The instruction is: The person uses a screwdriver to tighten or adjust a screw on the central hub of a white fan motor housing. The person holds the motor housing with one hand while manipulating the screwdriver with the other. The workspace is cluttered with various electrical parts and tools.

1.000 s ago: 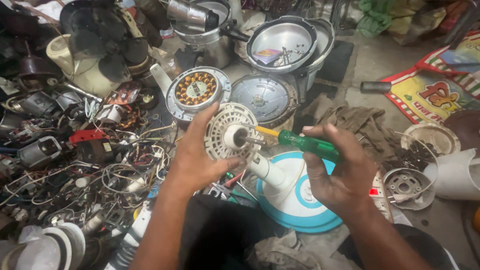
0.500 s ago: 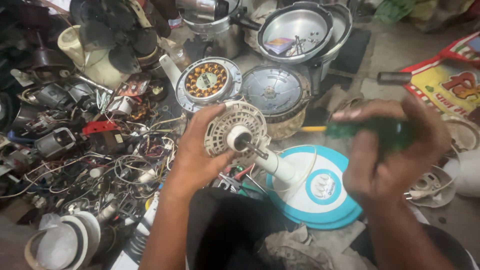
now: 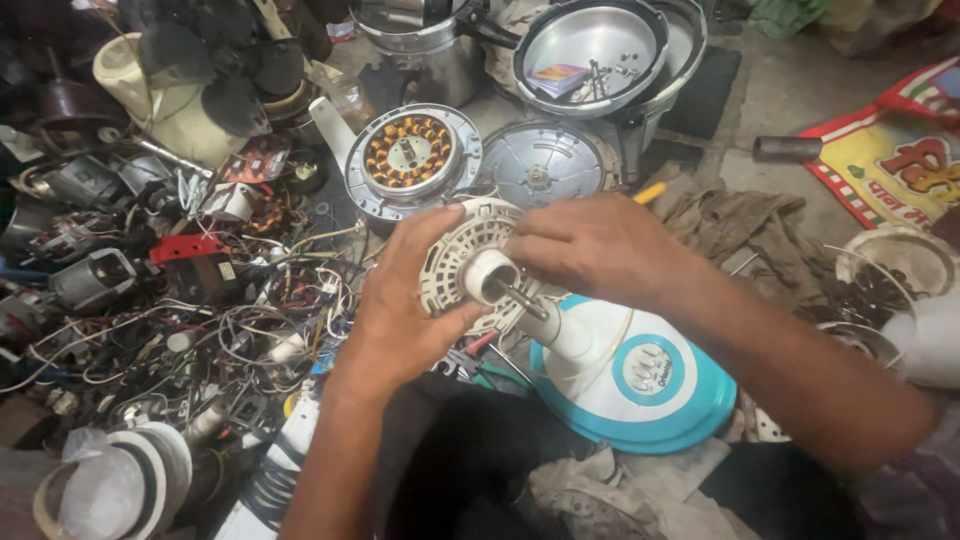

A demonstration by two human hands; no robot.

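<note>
- White plastic motor housing (image 3: 455, 250) up over the lap, just above the teal-and-white fan base (image 3: 650, 400), steel shaft (image 3: 525, 300) poking out toward the camera.
- Left hand (image 3: 400, 320) clamped round the housing's left rim, thumb across the front.
- Right hand (image 3: 600, 245) over the top, fingertips at the collar by the shaft; pinching or merely touching, cannot tell.
- Looks like fitting or freeing the housing's front, mid-step.
- Next likely calls for a steady left grip and a tool: yellow screwdriver handle (image 3: 650, 190) lying just behind the right hand.
- Copper-wound stator (image 3: 412, 155) and tangled wires (image 3: 250, 330) near on the left.
</note>
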